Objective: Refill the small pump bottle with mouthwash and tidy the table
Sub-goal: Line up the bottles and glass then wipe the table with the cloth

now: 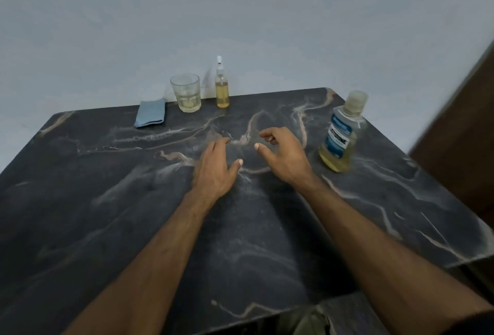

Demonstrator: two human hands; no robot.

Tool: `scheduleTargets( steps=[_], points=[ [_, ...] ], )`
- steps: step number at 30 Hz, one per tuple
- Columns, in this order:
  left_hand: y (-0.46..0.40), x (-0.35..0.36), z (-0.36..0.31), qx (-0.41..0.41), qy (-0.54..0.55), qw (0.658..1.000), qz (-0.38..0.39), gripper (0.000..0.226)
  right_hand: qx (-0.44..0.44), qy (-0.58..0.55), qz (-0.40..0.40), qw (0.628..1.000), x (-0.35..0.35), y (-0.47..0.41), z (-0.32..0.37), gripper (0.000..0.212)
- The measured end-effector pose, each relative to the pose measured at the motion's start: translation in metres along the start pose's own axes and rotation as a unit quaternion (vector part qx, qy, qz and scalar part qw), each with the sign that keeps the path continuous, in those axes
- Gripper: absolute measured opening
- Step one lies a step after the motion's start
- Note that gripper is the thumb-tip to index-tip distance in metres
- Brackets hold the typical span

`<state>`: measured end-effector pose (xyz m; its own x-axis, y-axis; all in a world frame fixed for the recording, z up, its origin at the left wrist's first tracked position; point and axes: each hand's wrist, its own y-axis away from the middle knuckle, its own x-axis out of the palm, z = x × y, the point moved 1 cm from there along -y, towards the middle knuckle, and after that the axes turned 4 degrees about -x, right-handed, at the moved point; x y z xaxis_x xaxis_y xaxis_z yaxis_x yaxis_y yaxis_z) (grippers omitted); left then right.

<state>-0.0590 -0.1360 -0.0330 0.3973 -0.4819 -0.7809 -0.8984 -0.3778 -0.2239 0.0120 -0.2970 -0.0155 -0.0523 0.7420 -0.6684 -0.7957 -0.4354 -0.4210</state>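
Small pump bottle (222,88) stands upright, seemingly over half full of amber liquid; both hands (247,158) empty, fingers loosely spread.

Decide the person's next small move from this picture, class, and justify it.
Probably reach the right hand to the mouthwash bottle beside it. Both hands are empty, the left hand resting mid-table, the bottle's cap is on, and the small pump bottle stands far back by the wall.
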Motion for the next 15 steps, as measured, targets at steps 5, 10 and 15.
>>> scheduleTargets(
  steps=[5, 10, 15],
  points=[
    [0.026, 0.0, -0.021, 0.021, -0.026, 0.999, 0.006, 0.058, 0.035, 0.004, -0.073, 0.997, -0.036, 0.042, -0.006, 0.013],
    [0.04, -0.001, -0.029, 0.019, -0.038, 0.999, 0.017, 0.06, 0.11, -0.002, -0.237, 0.965, -0.068, 0.078, -0.026, 0.02],
    [0.045, -0.002, -0.031, 0.011, -0.056, 0.997, 0.042, 0.062, 0.189, -0.005, -0.282, 0.94, -0.079, 0.084, -0.042, 0.036]
  ],
)
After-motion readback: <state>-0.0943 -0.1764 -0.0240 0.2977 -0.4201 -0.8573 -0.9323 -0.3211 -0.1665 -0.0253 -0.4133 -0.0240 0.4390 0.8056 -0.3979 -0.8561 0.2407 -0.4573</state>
